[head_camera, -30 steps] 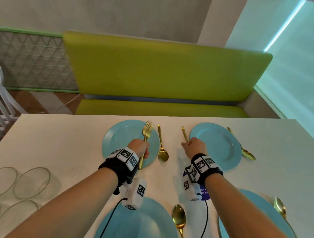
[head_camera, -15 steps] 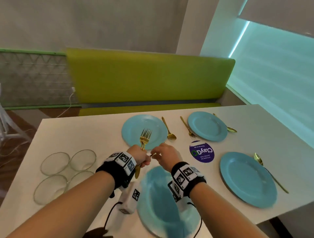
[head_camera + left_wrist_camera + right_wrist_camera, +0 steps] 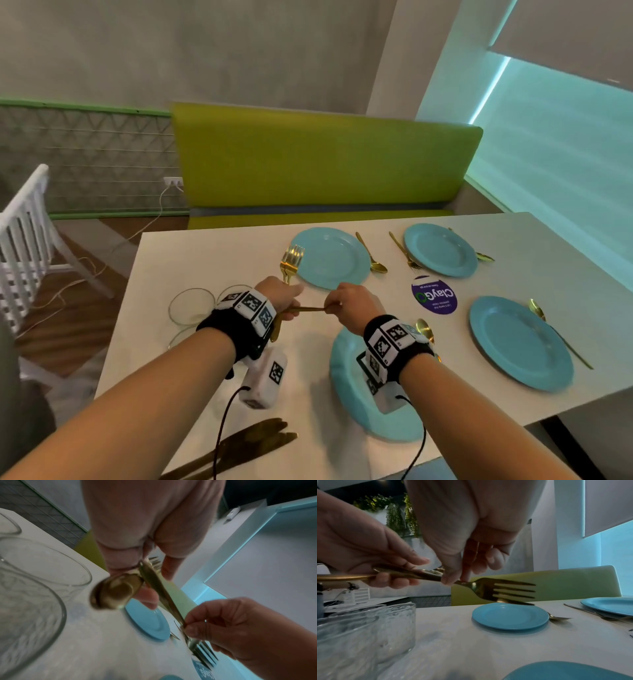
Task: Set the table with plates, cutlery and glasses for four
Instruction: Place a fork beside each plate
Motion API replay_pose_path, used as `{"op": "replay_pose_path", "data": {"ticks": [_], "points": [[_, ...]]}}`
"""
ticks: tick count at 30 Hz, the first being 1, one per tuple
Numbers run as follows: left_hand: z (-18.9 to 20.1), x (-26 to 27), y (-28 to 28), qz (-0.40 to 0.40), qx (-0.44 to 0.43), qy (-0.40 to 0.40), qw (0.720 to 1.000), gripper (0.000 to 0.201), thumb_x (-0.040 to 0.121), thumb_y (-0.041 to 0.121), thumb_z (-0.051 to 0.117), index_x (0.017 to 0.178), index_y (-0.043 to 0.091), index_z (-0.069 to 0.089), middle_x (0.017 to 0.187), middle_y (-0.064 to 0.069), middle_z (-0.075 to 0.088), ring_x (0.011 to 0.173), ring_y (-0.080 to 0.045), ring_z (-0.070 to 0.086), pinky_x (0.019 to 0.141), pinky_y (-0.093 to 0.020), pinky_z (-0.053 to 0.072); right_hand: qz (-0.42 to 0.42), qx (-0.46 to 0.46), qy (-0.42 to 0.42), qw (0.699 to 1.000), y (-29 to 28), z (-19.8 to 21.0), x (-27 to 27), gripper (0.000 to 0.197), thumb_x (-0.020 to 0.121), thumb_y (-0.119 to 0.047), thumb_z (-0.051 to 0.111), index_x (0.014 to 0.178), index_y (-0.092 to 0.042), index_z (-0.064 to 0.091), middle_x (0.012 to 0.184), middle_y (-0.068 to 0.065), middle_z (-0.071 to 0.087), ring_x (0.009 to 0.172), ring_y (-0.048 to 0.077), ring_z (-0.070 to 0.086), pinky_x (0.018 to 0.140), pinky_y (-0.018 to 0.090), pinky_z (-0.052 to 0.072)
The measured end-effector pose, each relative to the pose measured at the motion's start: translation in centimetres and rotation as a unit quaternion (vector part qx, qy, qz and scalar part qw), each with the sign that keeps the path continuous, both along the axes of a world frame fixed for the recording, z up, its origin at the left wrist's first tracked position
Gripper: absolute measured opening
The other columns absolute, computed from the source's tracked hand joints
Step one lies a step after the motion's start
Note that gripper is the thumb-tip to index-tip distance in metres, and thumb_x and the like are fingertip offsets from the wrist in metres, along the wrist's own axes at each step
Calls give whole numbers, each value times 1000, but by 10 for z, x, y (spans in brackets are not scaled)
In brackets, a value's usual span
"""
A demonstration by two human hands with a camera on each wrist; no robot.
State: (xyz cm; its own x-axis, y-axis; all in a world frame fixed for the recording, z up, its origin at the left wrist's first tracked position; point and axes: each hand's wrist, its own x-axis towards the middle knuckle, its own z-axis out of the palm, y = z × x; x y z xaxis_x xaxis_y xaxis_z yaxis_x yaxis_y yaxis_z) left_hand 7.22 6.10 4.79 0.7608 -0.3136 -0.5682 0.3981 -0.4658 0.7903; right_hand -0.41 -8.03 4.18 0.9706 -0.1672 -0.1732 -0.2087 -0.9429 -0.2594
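Note:
My left hand [image 3: 279,296] grips a bundle of gold forks [image 3: 292,257], tines up, above the white table [image 3: 212,260]. My right hand [image 3: 347,303] pinches the neck of one gold fork [image 3: 489,588], which lies crosswise between the hands. Its handle end is still in the left hand [image 3: 359,540] and its tines point right. Several blue plates are laid out: far left [image 3: 330,257], far right [image 3: 440,250], near right [image 3: 520,342] and a near one [image 3: 346,383] under my right wrist. Gold spoons [image 3: 371,258] lie beside the plates, and a fork [image 3: 404,251] lies by the far right plate.
Several clear glasses [image 3: 191,305] stand on the table left of my left wrist. Gold knives [image 3: 246,445] lie at the near edge. A purple round sticker [image 3: 434,295] is between the plates. A green bench [image 3: 322,161] runs behind the table, with a white chair [image 3: 24,233] at far left.
My right hand left the fork beside the far right plate and came back to the left hand, where it now pinches one fork. Both hands drew back toward the near plate.

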Motion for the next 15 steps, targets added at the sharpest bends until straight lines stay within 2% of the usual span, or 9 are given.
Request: {"op": "replay_pose_path", "data": {"ticks": [3,5,8,12,14,15], "points": [[4,24,9,51,-18,16,998,29,99,4,35,73,-3,46,67,-14,52,55,-21,49,54,-25,40,-59,14,9,998,-11,-5,20,20,92,-17,53,103,-18,70,114,2,62,108,23,57,87,33,47],[5,39,15,101,-42,25,994,21,99,0,29,87,-5,45,68,-15,49,56,-22,46,52,-26,36,-105,32,20,994,-15,-10,39,18,91,-17,54,101,-16,69,112,4,65,105,25,59,86,33,49],[6,60,19,139,-69,29,987,13,99,3,33,101,-4,43,69,-14,51,55,-21,49,46,-24,40,-148,61,34,987,-15,-18,71,20,92,-20,52,102,-12,68,108,9,68,102,27,61,85,32,49],[2,87,19,161,-88,29,983,11,98,3,36,101,-1,46,68,-13,54,54,-20,52,42,-22,44,-156,53,77,983,-7,-32,114,28,94,-19,45,103,-5,68,107,12,68,96,25,60,91,33,47],[-1,100,17,171,-93,27,981,11,98,2,35,101,0,45,68,-12,54,55,-19,52,44,-23,44,-155,44,106,981,-3,-42,134,28,95,-18,41,97,-6,66,98,12,63,93,24,57,94,33,48],[-2,105,17,174,-94,26,980,12,98,1,34,100,0,46,69,-12,54,55,-19,53,45,-23,45,-155,38,120,980,0,-48,142,29,95,-18,40,94,-5,65,92,10,61,93,24,56,91,32,48]]}}
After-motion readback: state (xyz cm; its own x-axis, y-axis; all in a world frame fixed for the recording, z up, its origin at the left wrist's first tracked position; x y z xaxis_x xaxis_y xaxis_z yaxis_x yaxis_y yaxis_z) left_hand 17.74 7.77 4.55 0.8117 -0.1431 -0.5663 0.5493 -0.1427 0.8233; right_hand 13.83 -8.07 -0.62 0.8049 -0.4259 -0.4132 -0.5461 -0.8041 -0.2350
